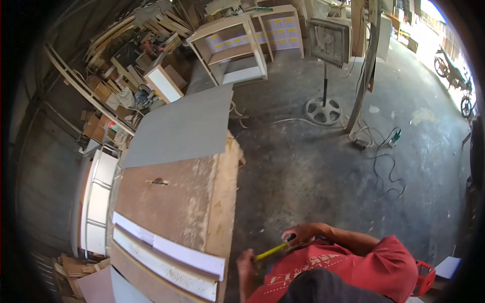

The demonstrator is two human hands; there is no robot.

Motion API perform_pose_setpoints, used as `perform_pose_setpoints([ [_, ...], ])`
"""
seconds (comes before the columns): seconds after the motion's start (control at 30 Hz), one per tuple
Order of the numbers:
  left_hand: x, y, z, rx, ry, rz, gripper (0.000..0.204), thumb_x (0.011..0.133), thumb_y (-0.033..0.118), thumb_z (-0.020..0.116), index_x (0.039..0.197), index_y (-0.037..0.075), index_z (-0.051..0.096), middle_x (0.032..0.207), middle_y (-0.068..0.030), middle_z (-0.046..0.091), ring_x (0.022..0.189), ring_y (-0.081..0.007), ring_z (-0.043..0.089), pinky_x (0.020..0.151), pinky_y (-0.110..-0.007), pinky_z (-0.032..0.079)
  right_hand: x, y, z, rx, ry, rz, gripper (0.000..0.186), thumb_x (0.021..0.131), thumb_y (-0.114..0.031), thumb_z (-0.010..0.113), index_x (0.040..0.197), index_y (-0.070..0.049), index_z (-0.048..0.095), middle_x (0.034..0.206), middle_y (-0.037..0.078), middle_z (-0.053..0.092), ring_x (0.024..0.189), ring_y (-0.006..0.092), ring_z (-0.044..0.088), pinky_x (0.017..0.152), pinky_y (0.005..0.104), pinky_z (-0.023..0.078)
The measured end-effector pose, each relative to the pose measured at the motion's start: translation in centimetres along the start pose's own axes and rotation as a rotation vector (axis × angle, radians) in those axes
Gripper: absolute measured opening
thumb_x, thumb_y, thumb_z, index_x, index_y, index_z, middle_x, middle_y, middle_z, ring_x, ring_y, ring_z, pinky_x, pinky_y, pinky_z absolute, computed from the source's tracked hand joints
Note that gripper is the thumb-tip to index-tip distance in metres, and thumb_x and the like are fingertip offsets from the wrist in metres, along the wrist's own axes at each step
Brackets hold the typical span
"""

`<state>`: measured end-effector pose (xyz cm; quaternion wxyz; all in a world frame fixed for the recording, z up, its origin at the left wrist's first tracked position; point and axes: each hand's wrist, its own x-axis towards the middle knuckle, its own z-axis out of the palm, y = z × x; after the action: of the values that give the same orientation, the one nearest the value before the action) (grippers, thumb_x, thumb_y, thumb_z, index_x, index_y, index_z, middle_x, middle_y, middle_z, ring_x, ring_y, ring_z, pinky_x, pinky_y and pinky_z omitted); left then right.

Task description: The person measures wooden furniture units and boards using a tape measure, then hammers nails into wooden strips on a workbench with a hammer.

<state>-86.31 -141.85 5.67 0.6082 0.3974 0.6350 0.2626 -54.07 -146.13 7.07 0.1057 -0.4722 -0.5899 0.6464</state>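
My right hand (303, 232) is in front of my red shirt, its fingers closed around the dark case of a tape measure. From it a short length of yellow tape (272, 251) is drawn out down to my left hand (246, 263), which pinches its other end beside the workbench edge. The tape slants between the two hands, held above the floor. Nearest to my left hand on the bench is a white-faced board strip (189, 257), lying alongside a second pale strip (166, 267).
A grey sheet (184, 126) covers the far part of the wooden workbench (169, 194). Beyond stands an open cabinet frame (232, 48). A pedestal fan (329, 43), a wooden post (365, 76) and loose cables (389, 161) occupy the floor. Scrap wood (121, 45) is piled left.
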Motion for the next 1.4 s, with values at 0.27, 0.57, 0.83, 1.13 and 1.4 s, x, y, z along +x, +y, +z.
perform_pose_setpoints([
  [0.27, 20.3, 21.3, -3.1, -0.565, 0.369, 0.356, 0.032, 0.095, 0.024, 0.059, 0.070, 0.018, 0.040, 0.065, 0.0051, 0.037, 0.058, -0.0079, 0.035, 0.054, -0.027, 0.028, -2.6, 5.8, -22.1, -0.007, 0.311, 0.056, 0.043, 0.092, -0.026, 0.069, 0.135, -0.019, 0.062, 0.110, 0.010, 0.071, 0.102, 0.0242, 0.067, 0.092, 0.0373, 0.051],
  [0.57, 47.6, 47.2, 8.9, -0.782, 0.127, 0.533, 0.034, 0.097, 0.035, 0.059, 0.074, 0.017, 0.042, 0.061, 0.0040, 0.036, 0.054, -0.0091, 0.033, 0.052, -0.027, 0.029, 4.3, 11.1, -44.2, -0.191, 0.627, 0.185, 0.038, 0.087, -0.019, 0.072, 0.124, -0.014, 0.067, 0.104, 0.010, 0.069, 0.099, 0.0273, 0.066, 0.088, 0.0387, 0.052],
  [0.83, 63.3, 64.7, 32.3, -0.847, -0.085, 0.456, 0.049, 0.100, 0.041, 0.047, 0.138, 0.009, 0.051, 0.116, -0.0066, 0.061, 0.101, -0.0188, 0.056, 0.090, -0.037, 0.043, 6.3, 9.0, -58.5, 0.299, 0.710, 0.420, 0.044, 0.088, -0.031, 0.076, 0.128, -0.016, 0.067, 0.106, 0.005, 0.070, 0.096, 0.0170, 0.063, 0.086, 0.0337, 0.051],
  [1.13, 81.0, 69.4, 46.6, -0.346, -0.204, 0.261, 0.039, 0.100, 0.029, 0.056, 0.134, 0.009, 0.058, 0.114, -0.0062, 0.066, 0.102, -0.0185, 0.062, 0.090, -0.035, 0.046, 14.0, 10.6, -85.6, 0.869, 0.857, 0.093, 0.042, 0.096, -0.027, 0.070, 0.131, -0.005, 0.062, 0.100, 0.002, 0.069, 0.094, 0.0100, 0.062, 0.080, 0.0267, 0.050],
  [1.4, 92.4, 77.1, 55.6, -0.394, -0.088, 0.253, 0.028, 0.097, 0.019, 0.064, 0.122, 0.008, 0.066, 0.109, -0.0066, 0.071, 0.095, -0.0176, 0.067, 0.085, -0.031, 0.050, 19.8, 3.9, -116.6, 0.711, 1.011, -0.058, 0.051, 0.096, -0.034, 0.070, 0.136, -0.006, 0.056, 0.110, 0.004, 0.067, 0.097, 0.0124, 0.063, 0.081, 0.0288, 0.051],
])
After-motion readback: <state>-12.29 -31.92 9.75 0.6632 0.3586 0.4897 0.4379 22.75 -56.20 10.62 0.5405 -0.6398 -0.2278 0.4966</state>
